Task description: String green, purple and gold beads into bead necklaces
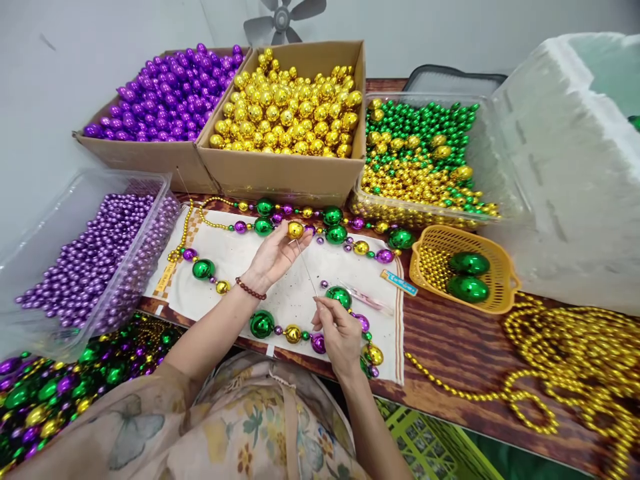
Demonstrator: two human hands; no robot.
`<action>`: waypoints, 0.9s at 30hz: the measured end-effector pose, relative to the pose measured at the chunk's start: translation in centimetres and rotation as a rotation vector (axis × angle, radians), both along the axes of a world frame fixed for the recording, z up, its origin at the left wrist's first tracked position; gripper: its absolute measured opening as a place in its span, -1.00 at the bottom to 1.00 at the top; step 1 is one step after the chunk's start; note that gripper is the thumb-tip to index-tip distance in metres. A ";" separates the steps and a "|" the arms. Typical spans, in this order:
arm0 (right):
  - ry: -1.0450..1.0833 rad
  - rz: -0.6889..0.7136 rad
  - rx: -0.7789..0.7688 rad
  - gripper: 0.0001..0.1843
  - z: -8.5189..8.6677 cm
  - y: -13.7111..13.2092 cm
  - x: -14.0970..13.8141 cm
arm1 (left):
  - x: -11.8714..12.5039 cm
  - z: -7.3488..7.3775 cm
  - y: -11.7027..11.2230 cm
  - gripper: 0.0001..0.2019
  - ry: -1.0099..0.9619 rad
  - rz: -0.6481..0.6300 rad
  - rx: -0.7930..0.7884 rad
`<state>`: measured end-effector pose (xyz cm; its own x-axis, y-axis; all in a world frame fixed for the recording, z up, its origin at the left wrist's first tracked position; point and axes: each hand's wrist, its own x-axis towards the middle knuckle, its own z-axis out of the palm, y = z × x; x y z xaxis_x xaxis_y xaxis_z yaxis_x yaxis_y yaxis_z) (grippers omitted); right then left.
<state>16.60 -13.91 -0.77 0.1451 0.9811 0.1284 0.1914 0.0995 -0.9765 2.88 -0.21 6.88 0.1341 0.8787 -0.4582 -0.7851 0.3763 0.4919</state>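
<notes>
My left hand (281, 252) is raised above the white cloth (235, 257), its fingers closed around a shiny gold bead (295, 230). From just below that bead, a thin straight needle-like strand (307, 268) slants down to my right hand (340, 330), which pinches its lower end. Whether it is a needle or taut thread I cannot make out. On the cloth lies a strand of green, purple and gold beads, with a large green bead (262, 324) near the front edge. Another green bead (339, 297) sits just behind my right fingers.
Behind stand cardboard boxes of purple beads (170, 93) and gold beads (290, 110). Clear tubs hold small purple beads (95, 260) and green and gold beads (425, 153). To the right are an orange basket (463, 233) and piled gold bead chains (575, 353).
</notes>
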 end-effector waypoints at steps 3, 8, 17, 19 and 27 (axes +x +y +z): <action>0.019 -0.001 -0.027 -0.78 -0.3 -0.1 -0.2 | 0.1 -0.1 -0.1 -0.81 -0.002 0.018 0.031; 0.027 0.004 -0.039 -0.77 -0.5 -0.1 -0.3 | 0.2 -0.1 -0.4 -0.80 0.000 0.015 0.079; 0.024 -0.007 -0.048 -0.77 -0.4 0.2 -0.5 | 0.3 -0.2 -0.6 -0.83 0.031 -0.020 0.136; 0.029 -0.019 -0.034 -0.78 -0.4 0.4 -0.6 | 0.4 -0.1 -1.0 -0.84 0.030 -0.036 0.164; 0.000 -0.019 -0.025 -0.75 0.0 1.7 -0.3 | 0.7 0.1 -2.7 -0.87 0.076 -0.076 0.224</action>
